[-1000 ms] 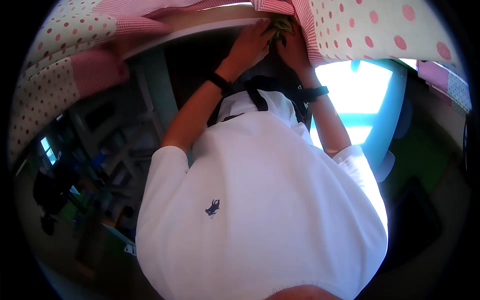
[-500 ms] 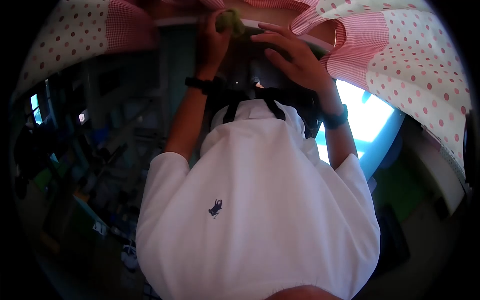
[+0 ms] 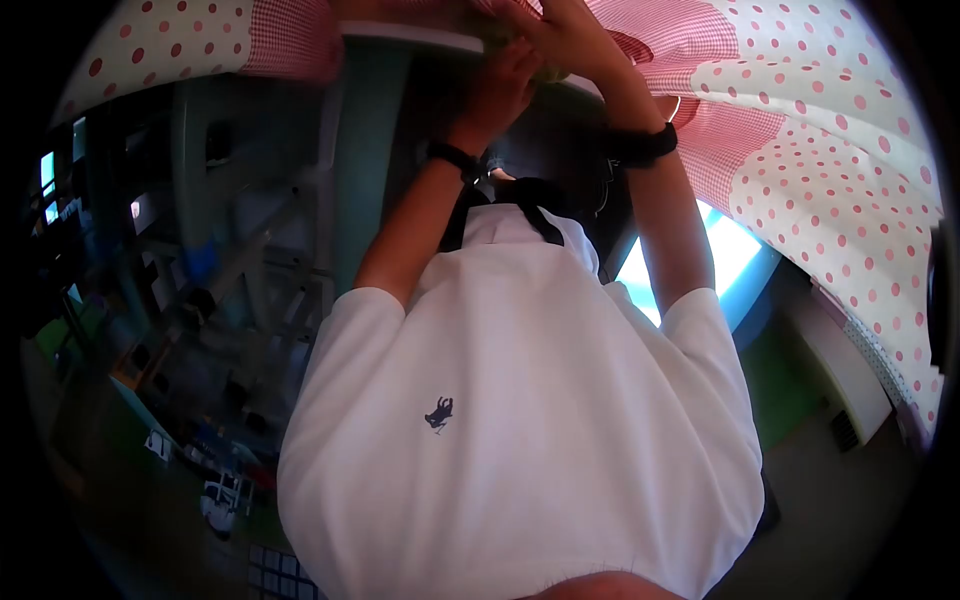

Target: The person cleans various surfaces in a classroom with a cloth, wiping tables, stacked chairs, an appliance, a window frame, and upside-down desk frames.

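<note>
Near the top edge, my left hand [image 3: 497, 92] has its fingers bent and pressed round a soft green thing [image 3: 550, 75], which shows only in part. Just above and to the right is my right hand [image 3: 575, 42], reaching over my left fingertips. Its fingers are blurred and partly cut off by the frame edge, so its grip is unclear. Pink checked cloth with a dotted white part [image 3: 800, 95] hangs around and to the right of my right hand. A pale edge [image 3: 410, 37] runs behind my left hand.
More dotted cloth [image 3: 170, 45] hangs at the upper left. A bright panel [image 3: 735, 255] lies beyond my right forearm. Dark furniture frames stand at the left, with white shoes [image 3: 217, 505] low down. A pale cabinet [image 3: 835, 370] is at the right.
My left hand has moved right with the green thing. My right hand, spread and apart from it half a second ago, has moved up and left to meet it.
</note>
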Available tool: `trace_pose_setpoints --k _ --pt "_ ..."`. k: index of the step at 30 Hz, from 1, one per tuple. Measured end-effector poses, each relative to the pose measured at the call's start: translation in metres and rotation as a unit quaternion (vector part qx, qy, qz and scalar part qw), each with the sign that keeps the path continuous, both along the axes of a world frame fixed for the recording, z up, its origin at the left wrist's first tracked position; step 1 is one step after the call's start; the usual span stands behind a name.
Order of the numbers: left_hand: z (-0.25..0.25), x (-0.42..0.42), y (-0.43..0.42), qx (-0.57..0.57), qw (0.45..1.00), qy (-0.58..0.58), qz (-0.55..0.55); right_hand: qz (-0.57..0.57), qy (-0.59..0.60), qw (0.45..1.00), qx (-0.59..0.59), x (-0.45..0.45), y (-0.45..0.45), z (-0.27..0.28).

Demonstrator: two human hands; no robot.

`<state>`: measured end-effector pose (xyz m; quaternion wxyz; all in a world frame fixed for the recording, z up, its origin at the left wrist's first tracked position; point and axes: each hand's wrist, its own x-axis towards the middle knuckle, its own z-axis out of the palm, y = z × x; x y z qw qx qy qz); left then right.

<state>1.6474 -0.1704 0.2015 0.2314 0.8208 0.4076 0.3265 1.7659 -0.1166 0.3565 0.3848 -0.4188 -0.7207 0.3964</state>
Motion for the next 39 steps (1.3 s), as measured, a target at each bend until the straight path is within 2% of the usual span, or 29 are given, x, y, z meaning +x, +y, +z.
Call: trace_pose_setpoints --k 1,2,4,5,7,9,10,11,12,15,17,21,23,24,26,27,28,29,30,31,33,34,36,38,39 --pt "0.0 -0.004 0.003 0.048 0.996 -0.068 0.017 0.001 0.014 0.998 -0.058 0.006 0.002 -0.01" --pt "-0.001 -0.016 0.007 0.046 0.996 -0.065 0.031 0.015 0.014 0.998 -0.062 0.018 0.005 -0.025" --pt "-0.002 -0.053 0.019 0.033 0.991 -0.09 0.096 0.048 -0.161 0.985 -0.033 0.037 0.014 -0.066" --pt "-0.01 -0.07 0.027 0.034 0.988 -0.09 0.121 0.073 -0.162 0.984 -0.031 0.03 0.007 -0.077" --pt "-0.028 -0.101 0.031 -0.067 0.981 -0.035 0.18 -0.032 -0.191 0.981 0.024 0.019 -0.027 -0.093" --pt "-0.018 -0.086 0.041 -0.072 0.97 -0.073 0.221 0.022 -0.186 0.981 0.057 0.013 -0.044 -0.115" --pt "-0.014 -0.07 0.046 -0.075 0.964 -0.108 0.229 0.031 -0.234 0.967 0.092 0.006 -0.056 -0.118" --pt "-0.014 -0.049 0.045 -0.01 0.965 -0.09 0.245 0.038 -0.28 0.951 0.129 0.001 -0.066 -0.121" --pt "-0.014 -0.027 0.048 0.061 0.962 -0.069 0.258 0.054 -0.276 0.95 0.138 -0.001 -0.065 -0.128" --pt "-0.018 -0.008 0.037 0.034 0.966 -0.103 0.233 0.051 -0.218 0.969 0.099 0.013 -0.072 -0.132" --pt "-0.011 -0.017 0.026 -0.012 0.983 -0.109 0.144 0.059 -0.312 0.941 0.119 0.02 -0.073 -0.126" --pt "-0.021 -0.042 0.004 0.018 0.981 -0.126 0.145 0.061 -0.337 0.932 0.119 0.011 -0.084 -0.144" --pt "-0.033 -0.058 -0.011 0.006 0.963 -0.223 0.151 0.122 -0.361 0.917 0.115 -0.021 -0.091 -0.153" --pt "-0.041 -0.07 -0.023 0.006 0.961 -0.227 0.158 0.129 -0.364 0.915 0.116 -0.04 -0.091 -0.158" --pt "-0.056 -0.103 -0.058 -0.162 0.937 -0.202 0.235 0.16 -0.361 0.909 0.134 -0.083 -0.091 -0.171" --pt "-0.06 -0.124 -0.074 -0.187 0.931 -0.156 0.271 0.17 -0.36 0.907 0.133 -0.099 -0.096 -0.181" --pt "-0.064 -0.148 -0.09 -0.211 0.923 -0.109 0.304 0.259 -0.376 0.886 0.083 -0.114 -0.1 -0.194" --pt "-0.089 -0.166 -0.11 -0.172 0.926 -0.09 0.324 0.342 -0.387 0.856 0.036 -0.132 -0.105 -0.207" --pt "-0.112 -0.181 -0.129 -0.133 0.927 -0.072 0.343 0.345 -0.385 0.855 0.039 -0.152 -0.113 -0.221" --pt "-0.115 -0.195 -0.146 -0.132 0.926 -0.072 0.345 0.383 -0.375 0.843 0.056 -0.169 -0.126 -0.235" --pt "-0.11 -0.211 -0.18 -0.125 0.888 0.035 0.441 0.421 -0.371 0.824 0.075 -0.196 -0.158 -0.25" --pt "-0.108 -0.226 -0.193 -0.129 0.884 0.027 0.449 0.444 -0.351 0.819 0.095 -0.212 -0.168 -0.256" --pt "-0.109 -0.25 -0.227 -0.128 0.873 0.017 0.471 0.478 -0.328 0.805 0.125 -0.241 -0.179 -0.254" --pt "-0.115 -0.257 -0.267 -0.153 0.828 0.128 0.524 0.514 -0.33 0.778 0.148 -0.262 -0.194 -0.244" --pt "-0.109 -0.262 -0.277 -0.149 0.822 0.131 0.534 0.52 -0.324 0.774 0.157 -0.271 -0.197 -0.246"
